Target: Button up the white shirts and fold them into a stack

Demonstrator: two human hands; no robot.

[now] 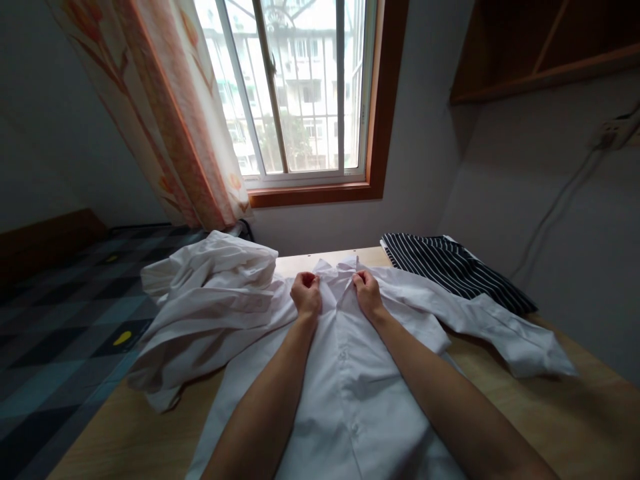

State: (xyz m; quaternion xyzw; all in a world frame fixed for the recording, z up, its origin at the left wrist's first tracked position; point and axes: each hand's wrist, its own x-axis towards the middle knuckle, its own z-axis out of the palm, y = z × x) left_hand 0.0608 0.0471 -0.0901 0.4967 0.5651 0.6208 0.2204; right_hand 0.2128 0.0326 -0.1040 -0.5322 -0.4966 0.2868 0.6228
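A white button-up shirt (pixel 345 387) lies front side up on the wooden table, its collar towards the window and its button placket running down the middle. My left hand (pixel 306 293) is closed on the left side of the collar. On the other side of the collar, my right hand (pixel 368 292) pinches the fabric between thumb and fingers. The right-hand sleeve stretches out across the table. The left-hand sleeve is partly hidden by a heap of white clothing (pixel 215 280).
A black garment with white stripes (pixel 450 270) lies folded at the table's back right. The wooden table (pixel 590 400) meets a checked bed (pixel 60 333) on the left. Beyond stand a window (pixel 305 100) and a floral curtain (pixel 165 113). A cable (pixel 555 200) hangs at right.
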